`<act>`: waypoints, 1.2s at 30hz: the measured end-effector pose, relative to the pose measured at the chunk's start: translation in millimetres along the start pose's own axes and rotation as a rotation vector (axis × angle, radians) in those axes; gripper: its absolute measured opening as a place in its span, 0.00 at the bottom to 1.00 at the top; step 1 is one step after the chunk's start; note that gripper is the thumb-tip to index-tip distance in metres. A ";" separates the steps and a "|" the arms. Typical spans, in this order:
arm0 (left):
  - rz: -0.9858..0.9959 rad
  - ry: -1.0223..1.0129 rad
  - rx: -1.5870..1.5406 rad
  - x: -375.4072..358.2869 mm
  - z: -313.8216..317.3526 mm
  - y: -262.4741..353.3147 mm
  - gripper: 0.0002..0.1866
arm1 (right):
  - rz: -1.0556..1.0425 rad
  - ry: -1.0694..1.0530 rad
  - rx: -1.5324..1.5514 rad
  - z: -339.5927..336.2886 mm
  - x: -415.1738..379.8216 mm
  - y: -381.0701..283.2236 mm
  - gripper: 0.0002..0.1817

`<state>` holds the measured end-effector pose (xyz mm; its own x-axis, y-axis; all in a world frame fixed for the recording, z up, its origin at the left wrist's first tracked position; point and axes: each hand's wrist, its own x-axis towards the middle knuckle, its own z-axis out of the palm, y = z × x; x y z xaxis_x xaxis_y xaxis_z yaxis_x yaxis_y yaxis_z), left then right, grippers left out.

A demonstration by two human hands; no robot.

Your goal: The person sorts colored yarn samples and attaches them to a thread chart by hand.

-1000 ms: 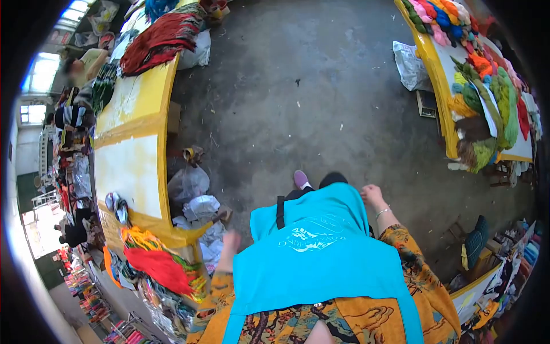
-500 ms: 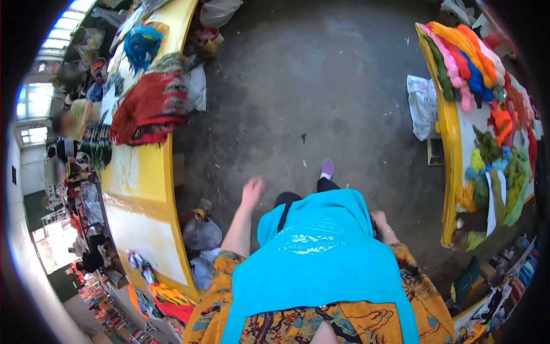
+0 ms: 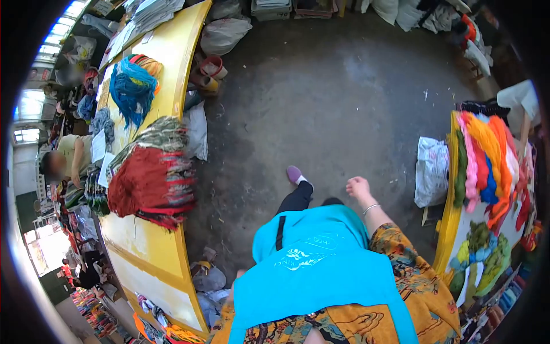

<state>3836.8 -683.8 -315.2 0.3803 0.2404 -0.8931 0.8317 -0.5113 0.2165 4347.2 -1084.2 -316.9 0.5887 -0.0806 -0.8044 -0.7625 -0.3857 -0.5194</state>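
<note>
My right hand (image 3: 358, 187) hangs in front of the body over the grey floor, its fingers loosely curled with nothing visible in them; a bracelet (image 3: 371, 208) circles the wrist. Beside the left edge of the blue apron (image 3: 321, 252), only a small part of my left hand (image 3: 238, 276) shows, and its fingers cannot be made out. Neither hand touches yarn. On the yellow-edged table to the left lie a red yarn bundle (image 3: 140, 180) and a blue yarn bundle (image 3: 133, 89).
Bright yarn skeins (image 3: 487, 166) cover the right table (image 3: 444, 246). White sacks (image 3: 224, 35) and a red bucket (image 3: 213, 67) stand by the left table (image 3: 192, 258). A person (image 3: 71, 157) is at its far side. Another person's arm (image 3: 524, 132) shows at the right table.
Both tables have shifted down in the view, and more of the far floor shows. My right hand has swung forward, my left hand back. The other shoe is now in front.
</note>
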 end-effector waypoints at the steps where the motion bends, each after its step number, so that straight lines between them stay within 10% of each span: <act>1: 0.164 0.066 0.098 55.2 -41.9 42.3 0.17 | 0.011 0.006 -0.025 19.4 5.8 -19.4 0.09; 3: 0.516 0.318 0.155 157.9 -168.1 199.1 0.17 | -0.146 -0.015 -0.170 61.7 27.5 -78.3 0.10; 4: 0.254 0.148 -0.346 169.6 -220.7 273.9 0.17 | -0.329 -0.024 -0.323 74.5 35.7 -98.1 0.10; 5: 0.388 0.231 -0.409 182.6 -264.3 341.2 0.15 | -0.344 -0.045 -0.301 83.5 46.8 -119.3 0.10; 12: 0.609 0.321 -0.041 266.3 -474.8 643.8 0.15 | -0.255 -0.200 -0.333 108.7 143.1 -252.0 0.11; 27: 0.162 0.153 -0.645 570.1 -661.0 743.2 0.11 | -0.051 -0.126 -0.399 136.0 314.1 -514.8 0.11; 31: 0.374 0.349 -0.100 679.5 -722.2 764.0 0.17 | -0.352 0.187 -0.469 184.2 351.8 -567.5 0.08; 36: 0.474 0.628 0.252 798.1 -793.1 790.8 0.23 | -0.320 -0.215 -0.607 243.0 381.7 -579.7 0.06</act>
<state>5118.9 -241.8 -544.1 0.8853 0.3307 -0.3268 0.4389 -0.8263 0.3529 4948.7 -668.1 -393.0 0.6447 0.2803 -0.7112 -0.2412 -0.8083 -0.5372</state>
